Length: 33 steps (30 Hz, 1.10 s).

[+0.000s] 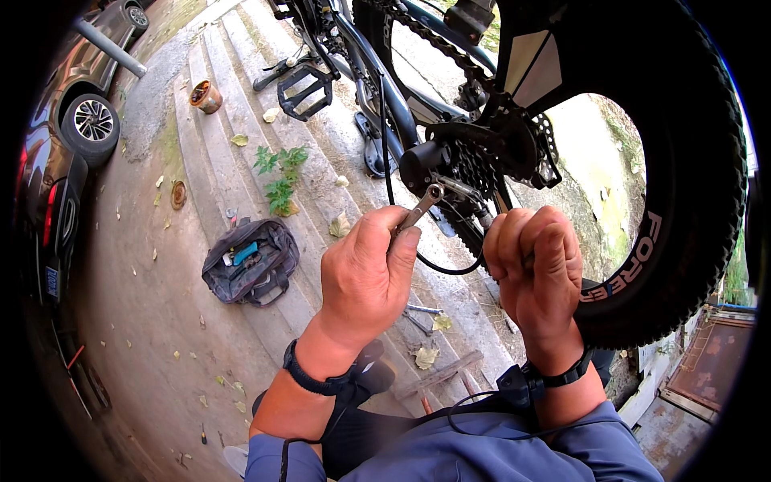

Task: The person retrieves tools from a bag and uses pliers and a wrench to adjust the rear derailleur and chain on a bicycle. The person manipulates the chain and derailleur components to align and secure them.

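My left hand is closed around a metal wrench, thumb along its shank. The ring end of the wrench is up against the rear derailleur of a bicycle, beside the cassette. My right hand is curled shut just below and right of the derailleur, close to the wheel. A small metal part shows at its fingertips; what the fingers grip is hidden. A black cable loops between my hands. The chain runs up and away from the cassette.
The large knobby tyre fills the right side. A black pedal sticks out at the upper left. On the steps lie an open dark tool bag, a plant, a pot and loose tools. A car stands far left.
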Each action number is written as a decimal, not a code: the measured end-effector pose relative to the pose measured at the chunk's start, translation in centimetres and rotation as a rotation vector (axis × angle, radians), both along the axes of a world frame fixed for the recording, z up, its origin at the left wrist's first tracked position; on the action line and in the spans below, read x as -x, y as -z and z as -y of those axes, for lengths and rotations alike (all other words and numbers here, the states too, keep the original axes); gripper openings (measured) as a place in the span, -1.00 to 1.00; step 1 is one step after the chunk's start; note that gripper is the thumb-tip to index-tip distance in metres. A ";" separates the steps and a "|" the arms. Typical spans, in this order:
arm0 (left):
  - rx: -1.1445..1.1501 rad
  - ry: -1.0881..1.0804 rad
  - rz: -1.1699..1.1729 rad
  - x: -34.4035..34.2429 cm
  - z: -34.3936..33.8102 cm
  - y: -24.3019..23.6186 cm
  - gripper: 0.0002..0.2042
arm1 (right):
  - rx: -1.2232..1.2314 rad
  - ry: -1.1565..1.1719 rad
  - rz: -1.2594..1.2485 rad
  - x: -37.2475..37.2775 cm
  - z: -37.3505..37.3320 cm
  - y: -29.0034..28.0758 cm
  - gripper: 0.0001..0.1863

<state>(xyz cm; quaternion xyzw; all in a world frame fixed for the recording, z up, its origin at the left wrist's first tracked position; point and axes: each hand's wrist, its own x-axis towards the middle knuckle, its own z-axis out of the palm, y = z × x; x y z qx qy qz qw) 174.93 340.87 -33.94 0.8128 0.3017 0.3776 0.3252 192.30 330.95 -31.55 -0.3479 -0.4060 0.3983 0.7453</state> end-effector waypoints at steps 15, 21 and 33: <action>-0.261 -0.029 -0.065 -0.1 -1.6 -0.7 -0.87 | 0.009 -0.002 0.007 0.1 0.1 0.2 -0.66; -0.224 -0.041 -0.085 -0.6 -1.0 -1.2 -0.89 | -0.010 -0.010 -0.006 -0.3 0.2 0.2 -0.66; -0.234 -0.057 -0.077 0.3 -1.3 -1.8 -0.87 | 0.037 0.093 0.005 0.8 -0.6 -0.2 -0.56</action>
